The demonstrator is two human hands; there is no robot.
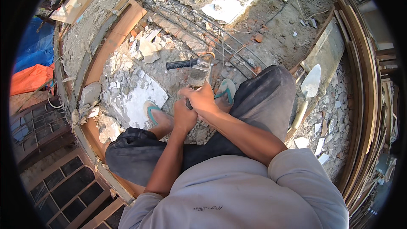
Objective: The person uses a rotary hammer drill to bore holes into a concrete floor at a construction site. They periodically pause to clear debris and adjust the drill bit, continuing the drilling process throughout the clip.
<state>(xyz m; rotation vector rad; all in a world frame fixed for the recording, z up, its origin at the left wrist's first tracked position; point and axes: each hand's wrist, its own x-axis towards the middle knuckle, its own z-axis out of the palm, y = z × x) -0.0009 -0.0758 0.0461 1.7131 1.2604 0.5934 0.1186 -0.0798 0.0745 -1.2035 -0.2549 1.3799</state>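
Both my hands are closed close together between my knees, just below a worn power tool [198, 76]. The tool has a scuffed metal head and a black ribbed side handle [180, 64] sticking out to the left. My right hand [200, 98] wraps around its near end. Slightly lower, my left hand [185, 115] is a fist against the right hand, with a dark bit showing between them. What the left fingers hold is hidden. My sandalled feet [159, 116] flank the tool on rubble, the right one touching close beside it.
A pointed trowel [311, 82] leans at my right on a board [328, 53] over broken tile. Steel bars [229, 46] run diagonally beyond the tool. Wooden planks [116, 38] border the left; stacked timber [360, 85] borders the right. White tile slabs [144, 99] lie by my left foot.
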